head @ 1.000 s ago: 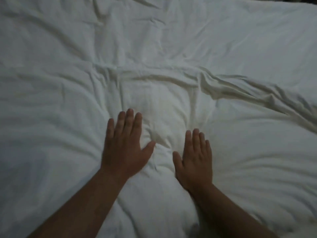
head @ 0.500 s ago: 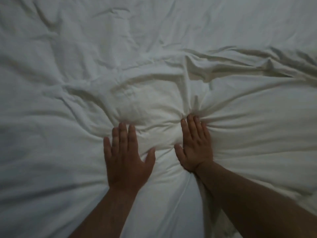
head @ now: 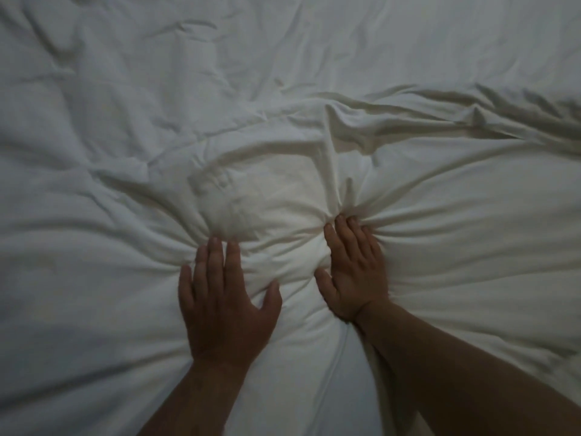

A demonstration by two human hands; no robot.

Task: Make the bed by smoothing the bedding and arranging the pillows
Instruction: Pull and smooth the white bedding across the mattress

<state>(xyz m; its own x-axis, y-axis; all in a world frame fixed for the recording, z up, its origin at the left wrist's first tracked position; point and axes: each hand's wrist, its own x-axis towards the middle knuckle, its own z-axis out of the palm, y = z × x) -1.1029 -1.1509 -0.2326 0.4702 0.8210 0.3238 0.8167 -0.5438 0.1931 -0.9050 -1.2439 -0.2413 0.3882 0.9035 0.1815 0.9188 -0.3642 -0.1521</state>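
- Head view: our left hand (head: 226, 297) lies flat, fingers straight and a little spread, pressing the bedding (head: 125, 152). Our right hand (head: 353, 275), just beside it, presses flat too.
- We judge the smoothing only begun: creases fan from both hands, a puffed lump (head: 273, 209) rises between them, and a folded ridge (head: 440, 121) runs beyond the right hand.
- No pillows in view, so arranging remains.
- The cloth is white, matte, soft and padded.

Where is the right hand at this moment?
In the head view the right hand lies flat on the white duvet, just right of centre, beside the left hand, pressing into a knot of radiating creases.
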